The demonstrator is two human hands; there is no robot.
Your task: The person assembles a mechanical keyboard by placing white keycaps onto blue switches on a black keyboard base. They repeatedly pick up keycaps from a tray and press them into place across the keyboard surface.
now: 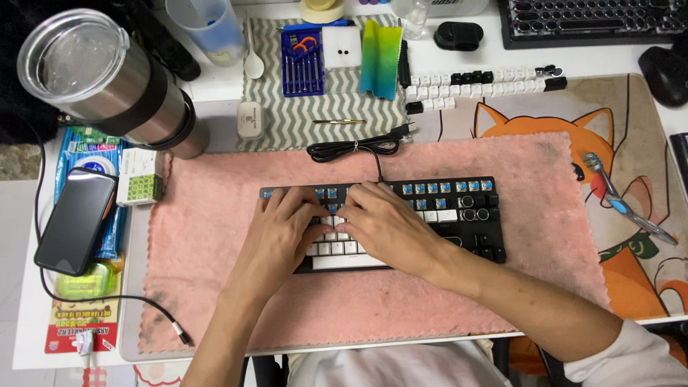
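Observation:
A black mechanical keyboard (pixel 466 215) lies on a pink cloth (pixel 215 236). Many of its keycaps are off, showing blue switches along the top rows. White keycaps sit in the lower middle. My left hand (pixel 283 229) rests on the left part of the keyboard, fingers spread over the keys. Beside it, my right hand (pixel 383 222) covers the middle of the board, fingers pressing down near the white keycaps. The two hands touch at the thumbs. Nothing is held in either hand that I can see. A black cable (pixel 355 149) runs from the keyboard's back edge.
Loose keycaps in rows (pixel 480 84) lie behind the cloth. A steel tumbler (pixel 115 79), a phone (pixel 75 221), a blue screwdriver set (pixel 301 61), a toothbrush (pixel 623 204), a second keyboard (pixel 595 21) and a mouse (pixel 663 72) surround the work area.

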